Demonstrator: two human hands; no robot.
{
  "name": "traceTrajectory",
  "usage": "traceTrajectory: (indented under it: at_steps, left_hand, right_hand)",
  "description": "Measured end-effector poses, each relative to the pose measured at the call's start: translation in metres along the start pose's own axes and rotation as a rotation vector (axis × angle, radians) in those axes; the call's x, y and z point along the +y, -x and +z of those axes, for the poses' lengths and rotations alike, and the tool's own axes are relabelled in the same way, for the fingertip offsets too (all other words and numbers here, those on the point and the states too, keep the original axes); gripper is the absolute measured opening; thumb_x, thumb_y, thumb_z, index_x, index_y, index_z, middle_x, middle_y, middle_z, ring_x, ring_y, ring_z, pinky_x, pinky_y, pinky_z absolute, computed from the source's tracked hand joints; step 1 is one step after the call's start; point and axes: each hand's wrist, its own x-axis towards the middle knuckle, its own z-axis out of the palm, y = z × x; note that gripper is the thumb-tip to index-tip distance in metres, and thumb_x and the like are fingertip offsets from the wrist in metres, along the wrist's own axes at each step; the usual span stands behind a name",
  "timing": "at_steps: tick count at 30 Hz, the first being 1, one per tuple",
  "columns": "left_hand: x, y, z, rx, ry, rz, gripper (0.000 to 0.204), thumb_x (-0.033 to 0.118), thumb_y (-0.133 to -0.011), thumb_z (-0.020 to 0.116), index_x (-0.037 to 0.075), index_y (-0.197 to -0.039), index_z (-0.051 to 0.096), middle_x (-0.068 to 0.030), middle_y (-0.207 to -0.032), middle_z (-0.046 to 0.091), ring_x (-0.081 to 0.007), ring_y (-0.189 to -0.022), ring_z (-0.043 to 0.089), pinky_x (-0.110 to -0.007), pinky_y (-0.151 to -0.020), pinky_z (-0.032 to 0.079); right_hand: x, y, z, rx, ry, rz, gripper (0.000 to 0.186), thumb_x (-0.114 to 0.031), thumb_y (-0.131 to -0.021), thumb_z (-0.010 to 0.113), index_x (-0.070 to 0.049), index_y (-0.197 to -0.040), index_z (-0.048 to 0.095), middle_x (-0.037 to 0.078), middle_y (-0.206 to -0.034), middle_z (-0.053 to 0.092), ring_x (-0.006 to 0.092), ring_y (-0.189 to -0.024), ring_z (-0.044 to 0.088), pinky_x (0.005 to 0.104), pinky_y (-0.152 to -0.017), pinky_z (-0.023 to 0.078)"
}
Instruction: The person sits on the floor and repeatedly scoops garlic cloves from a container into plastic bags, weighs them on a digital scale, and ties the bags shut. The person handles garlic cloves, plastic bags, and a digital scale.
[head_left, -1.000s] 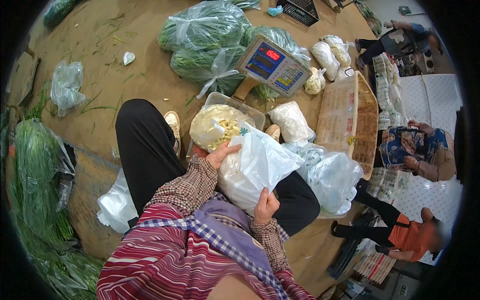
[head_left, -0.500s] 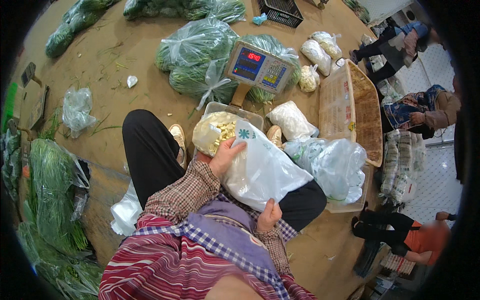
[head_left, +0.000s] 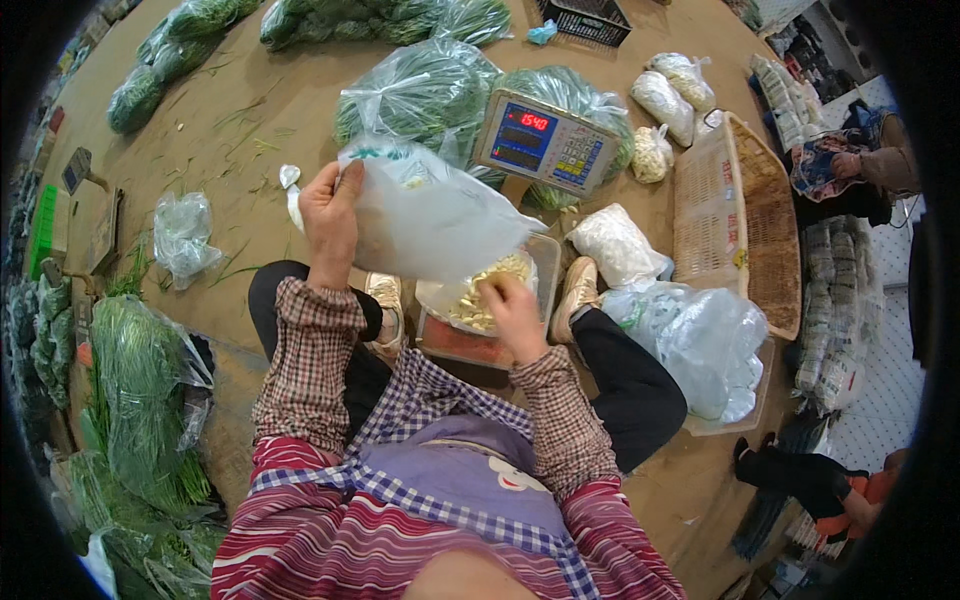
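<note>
Tan Floor, Pale Panels

I sit over a broad tan floor (head_left: 640, 525), strewn on my left with green scraps (head_left: 240, 115). Beyond my right side, a whitish, dotted surface (head_left: 880, 335) runs toward the rim; whether it is wall or floor, I can't tell. A tall, pale slatted basket (head_left: 705, 205) stands on my right, and a black crate (head_left: 590, 22) sits farther ahead. The light around me looks soft and even, with faint shadows.
</note>
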Motion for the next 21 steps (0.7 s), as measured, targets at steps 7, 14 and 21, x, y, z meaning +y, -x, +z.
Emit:
traceTrajectory:
  at_steps: [7, 14, 21]
  left_hand:
    - [-0.172, -0.052, -0.046, 0.040, -0.123, -0.194, 0.013, 0.011, -0.081, 0.050, 0.000, -0.079, 0.058, 0.0026, -0.070, 0.054, -0.0048, -0.060, 0.045, -0.019, -0.052, 0.036]
    - [-0.310, -0.046, -0.109, 0.223, -0.259, -0.460, 0.015, 0.008, -0.082, 0.049, -0.002, -0.087, 0.058, 0.0018, -0.072, 0.054, -0.0083, -0.063, 0.048, -0.022, -0.055, 0.040]
    - [-0.279, -0.034, -0.096, 0.389, -0.241, -0.759, 0.024, 0.013, -0.083, 0.047, -0.003, -0.100, 0.051, -0.0042, -0.091, 0.053, -0.0134, -0.079, 0.049, -0.027, -0.068, 0.040]
  right_hand:
    - [0.134, 0.015, -0.025, 0.191, 0.491, 0.408, 0.039, -0.025, -0.069, 0.063, 0.005, -0.090, 0.050, 0.018, -0.084, 0.052, 0.0271, -0.081, 0.050, 0.0345, -0.072, 0.040]
    - [0.132, -0.004, 0.012, 0.123, 0.592, 0.817, 0.078, -0.043, -0.065, 0.063, 0.009, -0.114, 0.031, 0.025, -0.112, 0.035, 0.0345, -0.110, 0.030, 0.0433, -0.088, 0.030]
    - [0.248, 0.055, -0.042, 0.351, -0.134, 1.185, 0.047, -0.035, -0.074, 0.055, 0.000, -0.104, 0.044, 0.018, -0.095, 0.050, 0.0199, -0.087, 0.051, 0.0357, -0.071, 0.042]
